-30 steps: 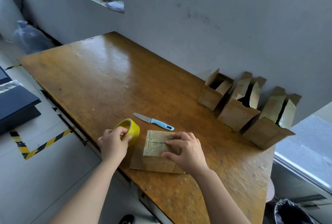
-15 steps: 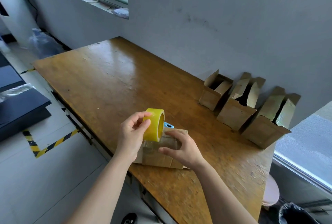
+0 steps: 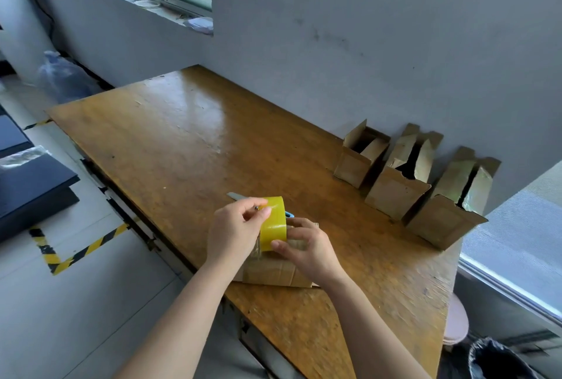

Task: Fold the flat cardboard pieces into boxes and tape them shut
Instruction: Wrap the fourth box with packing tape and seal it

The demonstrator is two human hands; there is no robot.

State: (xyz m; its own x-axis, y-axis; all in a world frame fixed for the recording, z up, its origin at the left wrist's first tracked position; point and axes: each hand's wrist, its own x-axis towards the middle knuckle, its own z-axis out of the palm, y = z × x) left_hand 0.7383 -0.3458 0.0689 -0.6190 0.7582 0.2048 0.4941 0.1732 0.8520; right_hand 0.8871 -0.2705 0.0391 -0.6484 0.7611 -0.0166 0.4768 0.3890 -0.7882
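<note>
Both hands hold a yellow tape roll (image 3: 273,222) above a folded box (image 3: 275,270) (near the table (image 3: 182,135) edge): left hand (image 3: 234,228) pinches its top, right hand (image 3: 307,248) pinches below.

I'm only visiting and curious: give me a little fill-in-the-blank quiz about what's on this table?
The left hand and right hand hold a ____ tape roll.
____ open boxes stand in a row.
The knife has a ____ handle.
Missing words: yellow; three; blue.
</note>
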